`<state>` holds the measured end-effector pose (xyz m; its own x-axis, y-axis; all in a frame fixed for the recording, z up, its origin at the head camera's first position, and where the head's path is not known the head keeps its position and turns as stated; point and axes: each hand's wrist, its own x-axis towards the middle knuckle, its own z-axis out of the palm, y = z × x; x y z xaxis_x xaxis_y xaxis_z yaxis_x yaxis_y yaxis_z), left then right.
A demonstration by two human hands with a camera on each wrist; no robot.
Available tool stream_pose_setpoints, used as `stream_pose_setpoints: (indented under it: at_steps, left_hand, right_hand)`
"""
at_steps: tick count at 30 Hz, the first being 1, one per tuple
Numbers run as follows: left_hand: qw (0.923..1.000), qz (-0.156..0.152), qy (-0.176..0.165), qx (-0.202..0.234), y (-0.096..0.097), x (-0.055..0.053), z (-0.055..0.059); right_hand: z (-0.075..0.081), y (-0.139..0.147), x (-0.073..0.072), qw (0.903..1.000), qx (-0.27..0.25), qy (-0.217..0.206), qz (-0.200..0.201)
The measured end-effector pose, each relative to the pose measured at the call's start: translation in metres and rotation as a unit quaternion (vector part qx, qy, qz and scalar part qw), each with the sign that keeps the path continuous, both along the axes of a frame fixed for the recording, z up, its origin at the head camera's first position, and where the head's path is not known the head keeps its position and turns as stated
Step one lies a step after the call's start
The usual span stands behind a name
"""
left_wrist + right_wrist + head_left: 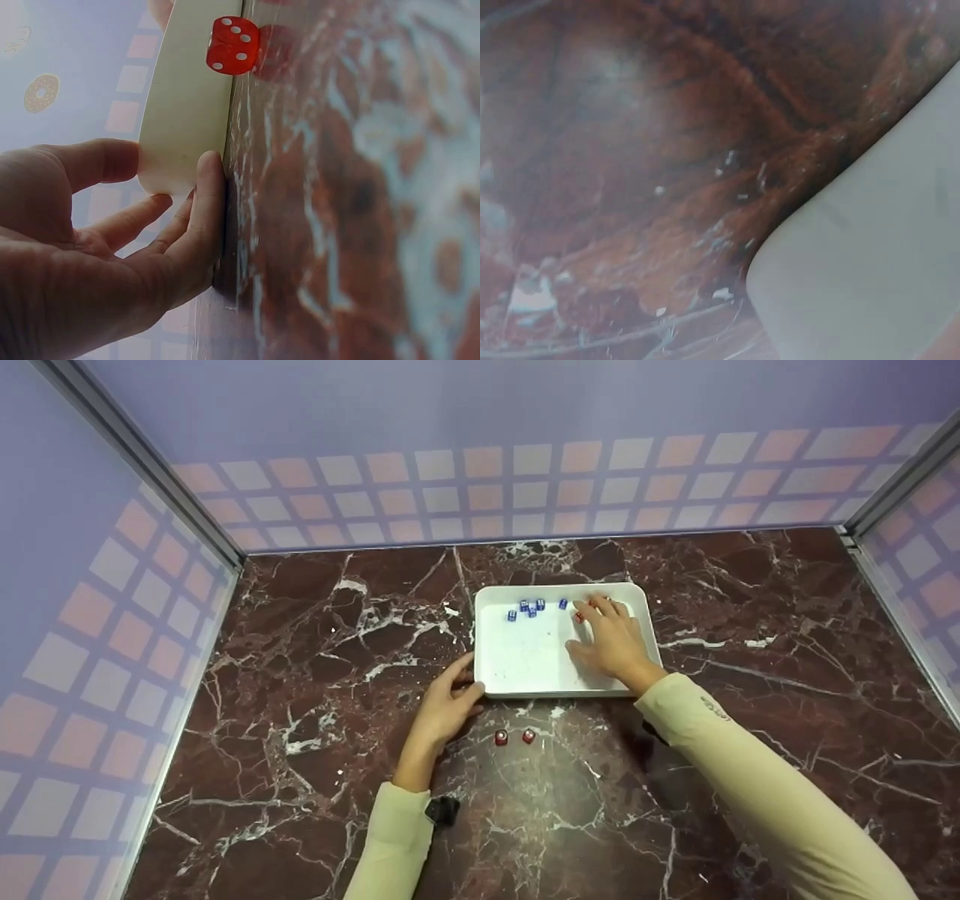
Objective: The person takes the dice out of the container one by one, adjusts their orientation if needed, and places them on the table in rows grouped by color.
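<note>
A white tray (525, 660) lies on the dark marble table. My left hand (444, 706) grips its near left corner, and in the left wrist view the thumb and fingers (211, 172) are set around that corner. Over the tray's right part, my right hand (613, 641) reaches down with spread fingers. A red die (579, 617) shows beside its fingertips, and more red peeks out between the fingers, mostly hidden. Several blue dice (532, 612) lie along the tray's far side, one (563, 604) apart from the rest, nearer the right hand.
Two red dice, one on the left (501, 737) and one on the right (529, 736), sit on the marble table (300, 780) in front of the tray. Panels with pink and white squares (482, 461) stand at the back and both sides.
</note>
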<state>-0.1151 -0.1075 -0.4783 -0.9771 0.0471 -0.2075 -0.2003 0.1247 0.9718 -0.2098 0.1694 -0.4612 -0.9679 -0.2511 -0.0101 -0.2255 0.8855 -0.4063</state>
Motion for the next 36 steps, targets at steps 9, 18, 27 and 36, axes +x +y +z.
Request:
stream_pose_setpoints:
  at_steps: [9,18,27,36]
  left_hand:
    - [0.9999,-0.004,0.003,0.010,0.004,0.000,0.002]
    - [0.9997,-0.008,0.014,0.017,0.001,0.004,0.000]
    - [0.9995,-0.018,0.016,0.019,-0.004,0.005,-0.002]
    - [0.9995,-0.018,0.007,0.027,-0.007,0.001,-0.003]
  right_hand:
    - [-0.003,-0.004,-0.005,0.9987,-0.008,0.011,-0.049]
    - [-0.008,-0.008,0.002,0.9959,-0.051,0.010,-0.074]
    - [-0.008,-0.018,0.004,0.9908,-0.108,-0.015,-0.080]
    - [0.003,-0.016,0.001,0.9875,-0.121,-0.060,-0.080]
